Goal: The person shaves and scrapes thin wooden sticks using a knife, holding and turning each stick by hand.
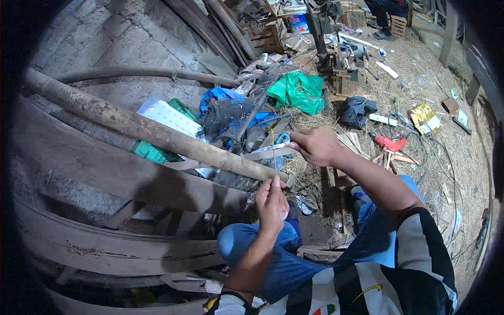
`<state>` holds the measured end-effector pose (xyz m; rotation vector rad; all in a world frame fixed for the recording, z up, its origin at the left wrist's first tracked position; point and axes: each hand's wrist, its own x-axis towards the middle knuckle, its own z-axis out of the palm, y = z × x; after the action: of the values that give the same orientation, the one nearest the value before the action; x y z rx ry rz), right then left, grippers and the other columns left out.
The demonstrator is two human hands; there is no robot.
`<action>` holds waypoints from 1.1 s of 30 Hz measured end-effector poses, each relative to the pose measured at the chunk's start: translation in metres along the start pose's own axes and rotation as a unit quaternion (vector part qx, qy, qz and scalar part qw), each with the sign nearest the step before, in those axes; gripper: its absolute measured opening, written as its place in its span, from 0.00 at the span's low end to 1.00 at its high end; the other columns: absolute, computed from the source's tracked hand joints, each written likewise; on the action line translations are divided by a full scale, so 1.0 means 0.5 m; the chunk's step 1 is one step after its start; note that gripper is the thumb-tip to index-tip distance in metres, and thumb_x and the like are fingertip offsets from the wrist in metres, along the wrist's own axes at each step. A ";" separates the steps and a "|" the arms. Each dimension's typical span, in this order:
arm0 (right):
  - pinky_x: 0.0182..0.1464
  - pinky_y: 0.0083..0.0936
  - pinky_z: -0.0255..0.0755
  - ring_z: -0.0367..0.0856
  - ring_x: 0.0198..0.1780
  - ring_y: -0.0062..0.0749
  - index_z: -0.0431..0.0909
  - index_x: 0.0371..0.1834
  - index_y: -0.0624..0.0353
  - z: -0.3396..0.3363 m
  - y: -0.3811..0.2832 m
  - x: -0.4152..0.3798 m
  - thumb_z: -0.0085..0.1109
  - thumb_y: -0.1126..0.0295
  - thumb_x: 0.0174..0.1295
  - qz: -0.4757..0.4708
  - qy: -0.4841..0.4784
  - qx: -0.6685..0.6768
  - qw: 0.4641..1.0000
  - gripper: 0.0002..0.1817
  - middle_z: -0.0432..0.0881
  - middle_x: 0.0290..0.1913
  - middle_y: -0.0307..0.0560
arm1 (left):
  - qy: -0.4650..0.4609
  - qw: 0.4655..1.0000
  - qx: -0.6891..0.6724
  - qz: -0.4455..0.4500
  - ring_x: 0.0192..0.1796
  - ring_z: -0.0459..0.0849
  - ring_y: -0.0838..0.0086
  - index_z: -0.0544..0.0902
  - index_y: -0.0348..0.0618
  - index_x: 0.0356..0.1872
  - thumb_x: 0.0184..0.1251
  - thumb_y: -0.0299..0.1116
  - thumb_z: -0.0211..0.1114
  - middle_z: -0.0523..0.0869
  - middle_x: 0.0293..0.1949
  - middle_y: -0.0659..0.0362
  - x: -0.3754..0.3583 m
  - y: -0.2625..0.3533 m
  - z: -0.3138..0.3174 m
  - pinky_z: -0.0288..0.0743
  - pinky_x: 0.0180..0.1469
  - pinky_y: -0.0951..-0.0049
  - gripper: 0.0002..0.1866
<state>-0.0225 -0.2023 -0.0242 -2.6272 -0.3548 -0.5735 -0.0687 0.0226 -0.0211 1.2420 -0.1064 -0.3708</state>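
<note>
My left hand (pixel 271 206) is closed in a pinch on the lower end of a thin stick (pixel 275 160), which stands nearly upright above the fingertips. Up and to the right of it, my right hand (pixel 318 146) is closed around something small whose shape is mostly hidden by the fingers. A pale strip (pixel 268 153) runs left from near the right hand and passes by the stick. Just behind both hands lies the end of a long wooden pole (pixel 210 152).
A red power drill (pixel 389 143), a black bag (pixel 356 112) and a yellow packet (pixel 425 119) lie on the straw-covered ground at the right. Green plastic (pixel 297 93) lies ahead. Wooden boards (pixel 105 163) fill the left. A person's leg (pixel 381 16) shows at the top right.
</note>
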 end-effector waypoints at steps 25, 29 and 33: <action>0.31 0.50 0.75 0.84 0.30 0.54 0.76 0.40 0.53 -0.017 -0.106 -0.048 0.52 0.53 0.70 -0.071 -0.018 0.094 0.993 0.15 0.83 0.30 0.50 | -0.037 0.995 -0.089 -0.024 0.06 0.58 0.81 0.78 0.42 0.41 0.83 0.41 0.49 0.64 0.11 0.66 -0.006 0.010 -0.010 0.56 0.08 0.78 0.15; 0.31 0.51 0.72 0.82 0.32 0.54 0.75 0.39 0.53 -0.015 -0.093 -0.037 0.53 0.53 0.69 -0.067 -0.012 0.080 0.994 0.15 0.79 0.29 0.50 | -0.046 0.993 -0.102 -0.032 0.06 0.58 0.81 0.79 0.42 0.42 0.82 0.40 0.50 0.63 0.10 0.66 -0.001 0.019 -0.010 0.56 0.08 0.79 0.14; 0.31 0.51 0.76 0.85 0.33 0.53 0.78 0.44 0.49 0.011 -0.019 -0.018 0.49 0.49 0.71 0.017 -0.022 0.009 1.000 0.17 0.84 0.32 0.52 | -0.052 0.989 -0.130 -0.040 0.06 0.58 0.81 0.79 0.42 0.42 0.82 0.39 0.50 0.63 0.10 0.66 -0.007 -0.002 -0.025 0.57 0.08 0.78 0.14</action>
<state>-0.0316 -0.1930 -0.0292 -2.6265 -0.3273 -0.4996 -0.0690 0.0347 -0.0257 0.9703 -0.0954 -0.5032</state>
